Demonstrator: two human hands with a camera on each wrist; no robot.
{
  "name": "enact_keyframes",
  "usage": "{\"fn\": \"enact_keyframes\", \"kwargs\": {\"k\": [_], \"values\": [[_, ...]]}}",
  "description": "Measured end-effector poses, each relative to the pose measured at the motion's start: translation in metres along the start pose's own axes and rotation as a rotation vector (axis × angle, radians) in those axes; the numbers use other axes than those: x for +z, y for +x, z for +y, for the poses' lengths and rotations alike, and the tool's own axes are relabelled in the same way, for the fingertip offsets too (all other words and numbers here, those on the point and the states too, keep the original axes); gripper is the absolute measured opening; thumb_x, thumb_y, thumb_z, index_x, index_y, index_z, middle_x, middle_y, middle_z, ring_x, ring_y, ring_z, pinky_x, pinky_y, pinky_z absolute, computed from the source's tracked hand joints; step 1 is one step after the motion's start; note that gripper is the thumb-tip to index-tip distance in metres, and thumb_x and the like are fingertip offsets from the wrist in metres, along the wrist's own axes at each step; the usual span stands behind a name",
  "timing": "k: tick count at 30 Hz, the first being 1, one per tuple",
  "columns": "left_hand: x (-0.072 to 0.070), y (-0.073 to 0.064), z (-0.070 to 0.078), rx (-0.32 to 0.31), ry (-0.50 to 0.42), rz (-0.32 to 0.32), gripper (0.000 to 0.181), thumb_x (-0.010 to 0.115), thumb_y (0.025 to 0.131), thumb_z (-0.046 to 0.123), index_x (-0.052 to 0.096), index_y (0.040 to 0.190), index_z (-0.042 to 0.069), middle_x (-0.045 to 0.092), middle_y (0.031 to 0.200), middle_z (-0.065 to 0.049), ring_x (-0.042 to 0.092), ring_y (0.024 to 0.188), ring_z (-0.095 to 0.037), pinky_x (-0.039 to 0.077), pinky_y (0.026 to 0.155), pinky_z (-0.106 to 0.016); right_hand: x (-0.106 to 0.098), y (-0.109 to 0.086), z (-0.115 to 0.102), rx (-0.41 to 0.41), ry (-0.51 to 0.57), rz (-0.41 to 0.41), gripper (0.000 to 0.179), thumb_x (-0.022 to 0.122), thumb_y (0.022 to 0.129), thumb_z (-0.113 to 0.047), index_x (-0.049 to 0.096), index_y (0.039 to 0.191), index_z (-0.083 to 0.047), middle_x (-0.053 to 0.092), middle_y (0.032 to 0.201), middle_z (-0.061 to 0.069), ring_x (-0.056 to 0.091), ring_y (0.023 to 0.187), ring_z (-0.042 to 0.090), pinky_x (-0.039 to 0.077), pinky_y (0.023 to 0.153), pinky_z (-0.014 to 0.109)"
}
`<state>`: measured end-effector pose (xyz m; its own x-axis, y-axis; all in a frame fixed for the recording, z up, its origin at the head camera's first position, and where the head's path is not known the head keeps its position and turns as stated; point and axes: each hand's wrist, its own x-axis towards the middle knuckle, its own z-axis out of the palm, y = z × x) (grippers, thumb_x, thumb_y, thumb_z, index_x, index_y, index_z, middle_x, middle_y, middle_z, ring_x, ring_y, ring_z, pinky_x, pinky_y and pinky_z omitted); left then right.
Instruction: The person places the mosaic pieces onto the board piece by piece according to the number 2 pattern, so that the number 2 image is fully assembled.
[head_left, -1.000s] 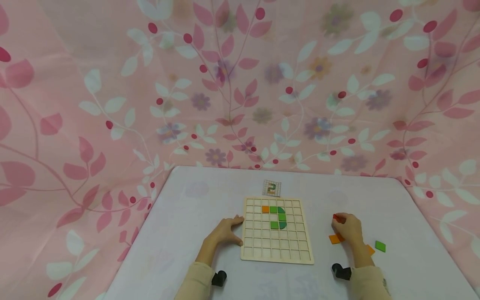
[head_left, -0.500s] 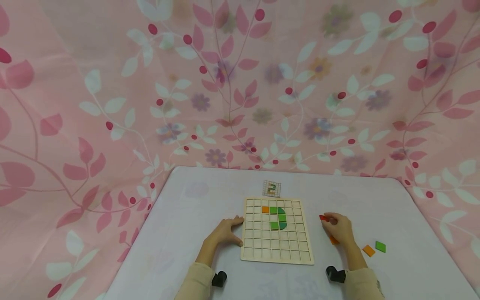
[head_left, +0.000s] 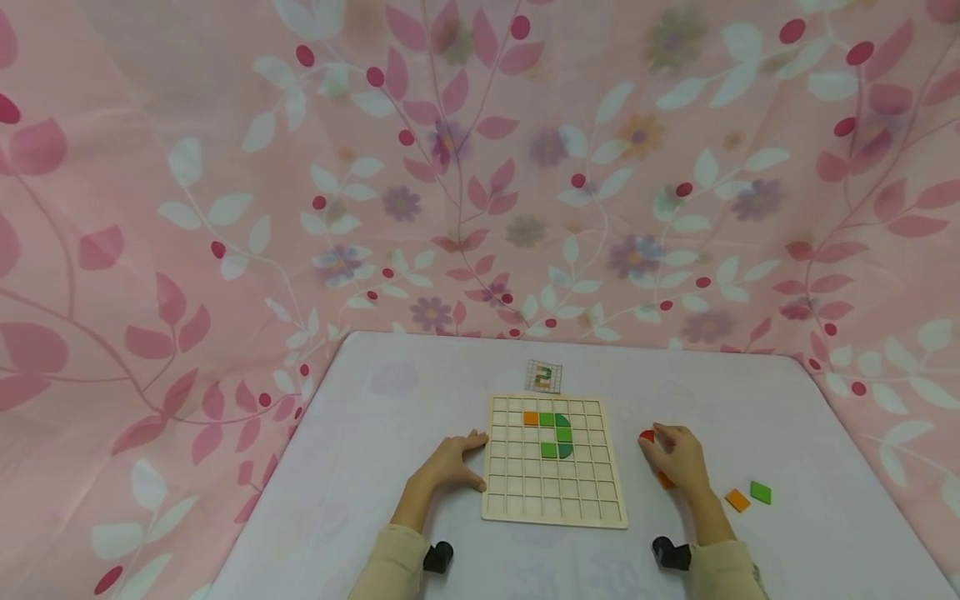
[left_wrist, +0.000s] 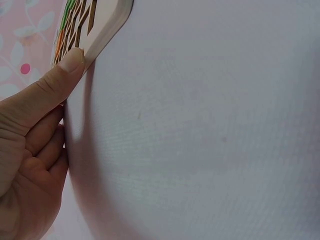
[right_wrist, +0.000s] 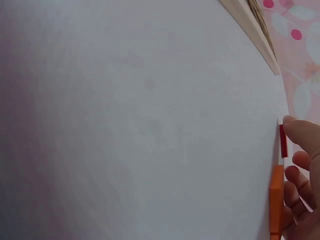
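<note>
My left hand (head_left: 448, 462) rests at the left edge of the wooden grid board (head_left: 551, 492), thumb and fingers spread along it. In the left wrist view the thumb (left_wrist: 50, 85) touches the board's rim (left_wrist: 111, 27). On the board, green tiles (head_left: 564, 435) and one orange tile (head_left: 531, 418) form a curved shape. Right of the board, my right hand (head_left: 682, 458) pinches a small red tile (head_left: 647, 436) with a rounded edge. The right wrist view shows this red tile (right_wrist: 283, 141) edge-on at the thumb tip, low over the table. Below the palm lies an orange tile (head_left: 666, 481), partly hidden.
A small pattern card (head_left: 543, 377) showing a 2-like figure lies behind the board. Another orange tile (head_left: 738, 500) and a green tile (head_left: 761, 492) lie right of my right forearm. A floral curtain (head_left: 480, 208) surrounds the white table (head_left: 405, 392).
My right hand has moved left with the red tile, then stayed nearly in place while the tile turned flatter. The orange tile by the forearm came into full view. My left hand has not moved.
</note>
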<state>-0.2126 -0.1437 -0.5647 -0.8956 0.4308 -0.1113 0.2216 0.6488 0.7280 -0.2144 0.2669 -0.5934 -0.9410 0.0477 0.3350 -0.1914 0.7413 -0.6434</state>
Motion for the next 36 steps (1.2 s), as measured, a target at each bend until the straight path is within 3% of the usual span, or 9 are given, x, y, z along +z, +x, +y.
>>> {"fn": "enact_keyframes", "kwargs": {"k": [3,9,14,19,31,36], "values": [[0.0,0.0,0.0,-0.001,0.005,0.0,0.084,0.088,0.058,0.013,0.051,0.132,-0.002,0.046,0.14,-0.015,0.037,0.134,-0.034,0.028,0.109,-0.051,0.004,0.001,-0.001,0.03,-0.052,0.004,0.042,0.075,0.077,-0.015,0.064,0.105,0.014,0.06,0.097,0.032,0.056,0.09,0.044,0.046,0.079,0.056],[-0.001,0.0,0.0,-0.002,0.007,-0.006,0.084,0.088,0.059,0.014,0.051,0.133,-0.001,0.046,0.141,-0.014,0.037,0.134,-0.033,0.027,0.11,-0.052,0.009,0.004,-0.003,0.058,-0.099,-0.004,0.035,0.072,0.077,-0.015,0.067,0.101,0.01,0.061,0.094,0.028,0.057,0.086,0.04,0.045,0.072,0.055],[-0.001,0.001,-0.002,0.0,0.01,-0.001,0.085,0.088,0.058,0.014,0.051,0.133,-0.001,0.046,0.14,-0.014,0.037,0.134,-0.034,0.025,0.11,-0.053,0.005,0.008,-0.005,0.08,-0.098,-0.066,0.037,0.071,0.079,-0.014,0.064,0.103,0.012,0.062,0.089,0.024,0.057,0.081,0.036,0.047,0.073,0.052],[0.0,0.001,-0.003,0.008,-0.001,0.004,0.085,0.088,0.058,0.014,0.051,0.133,-0.001,0.046,0.14,-0.015,0.037,0.133,-0.034,0.027,0.11,-0.052,0.001,0.009,-0.009,0.166,-0.076,-0.151,0.04,0.07,0.081,-0.015,0.06,0.107,0.014,0.062,0.093,0.025,0.057,0.086,0.035,0.048,0.079,0.05],[0.0,0.002,-0.005,0.011,0.021,0.0,0.085,0.088,0.058,0.016,0.051,0.133,-0.001,0.046,0.14,-0.014,0.038,0.133,-0.033,0.025,0.11,-0.053,-0.003,0.012,-0.017,0.257,-0.065,-0.191,0.04,0.07,0.081,-0.02,0.059,0.102,0.013,0.061,0.09,0.023,0.056,0.085,0.035,0.049,0.077,0.049],[0.001,0.002,-0.005,0.008,0.019,0.002,0.085,0.088,0.058,0.016,0.052,0.133,0.0,0.047,0.14,-0.014,0.038,0.133,-0.032,0.025,0.111,-0.052,-0.004,0.012,-0.019,0.26,-0.087,-0.193,0.038,0.07,0.08,-0.02,0.06,0.098,0.012,0.061,0.087,0.023,0.057,0.081,0.034,0.049,0.074,0.049]]}}
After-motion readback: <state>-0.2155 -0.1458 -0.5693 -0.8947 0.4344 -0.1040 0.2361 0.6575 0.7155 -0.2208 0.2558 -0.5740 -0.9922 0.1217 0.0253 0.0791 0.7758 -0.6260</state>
